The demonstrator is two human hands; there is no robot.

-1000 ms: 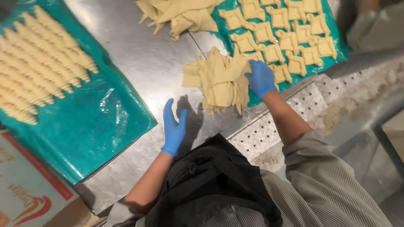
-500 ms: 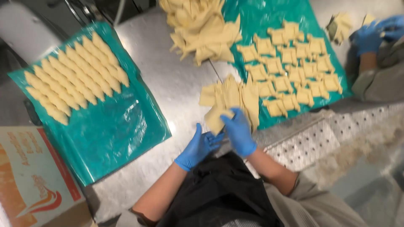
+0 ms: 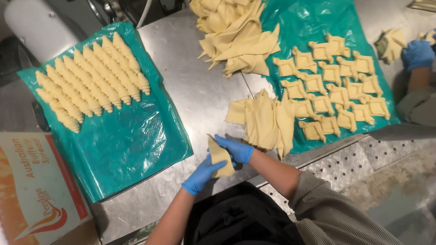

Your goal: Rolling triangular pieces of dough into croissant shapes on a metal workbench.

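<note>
1. While both gloved hands work one dough piece (image 3: 220, 156) at the near edge of the steel tabletop (image 3: 200, 97), take that dough piece as the landmark for everything else.
2. Far left of the dough piece: a printed cardboard box (image 3: 36, 190), partly cut off by the frame.
3. Left of and beyond the dough piece: a teal plastic sheet (image 3: 122, 145) carrying rows of rolled croissants (image 3: 91, 79), close-packed and all slanted alike.
4. Left hand (image 3: 202, 174): under the dough piece, fingers curled up around its lower edge, pinching it from below.
5. Right hand (image 3: 236, 149): on the dough piece's upper right side, fingers pressed together along it, thumb hidden.
6. Doing the shaping well, as I judge it: keep even pressure from both hands, hold the piece just above the tabletop, don't squeeze the soft dough thin, and match the tightness of the finished rows.
7. Just right of the dough piece: a fanned stack of cut triangles (image 3: 263, 120), within easy reach.
8. Beyond the dough piece and right of it: a bigger loose heap of dough (image 3: 238, 34).
9. Further right: a second teal sheet (image 3: 309, 22) with folded square pastries (image 3: 334, 93) laid out in rows.
10. Far right of the dough piece: another person's gloved hand (image 3: 418, 53) on separate dough, well apart.
</note>
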